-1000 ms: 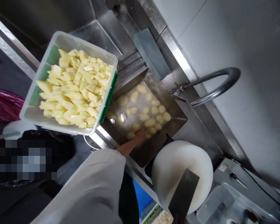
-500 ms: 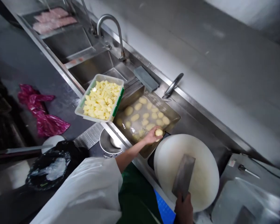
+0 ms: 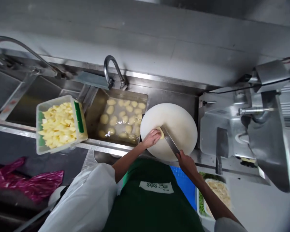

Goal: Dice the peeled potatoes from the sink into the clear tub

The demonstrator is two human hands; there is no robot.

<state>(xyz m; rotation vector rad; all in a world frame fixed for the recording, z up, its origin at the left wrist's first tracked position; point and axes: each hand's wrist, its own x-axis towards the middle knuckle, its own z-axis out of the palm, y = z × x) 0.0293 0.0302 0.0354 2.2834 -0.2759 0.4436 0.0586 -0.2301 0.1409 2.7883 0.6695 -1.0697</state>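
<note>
Potato (image 3: 162,132) loc?

On board (image 3: 180,120), L of ctr, under L hand (image 3: 152,138).

Hand status?

L: fingers curled on potato, holding it. R hand (image 3: 185,161): gripping cleaver (image 3: 170,140) by handle, blade tilted, right up at potato. Can't tell if it's cut in.

Surroundings?

Sink (image 3: 93,111) just L of board, w/ whole spuds (image 3: 113,120) in water. Faucet (image 3: 106,69) behind it. Tub (image 3: 82,136) w/ cut pcs (image 3: 59,125) further L, nr front edge. Machine (image 3: 268,148) R of board.
</note>
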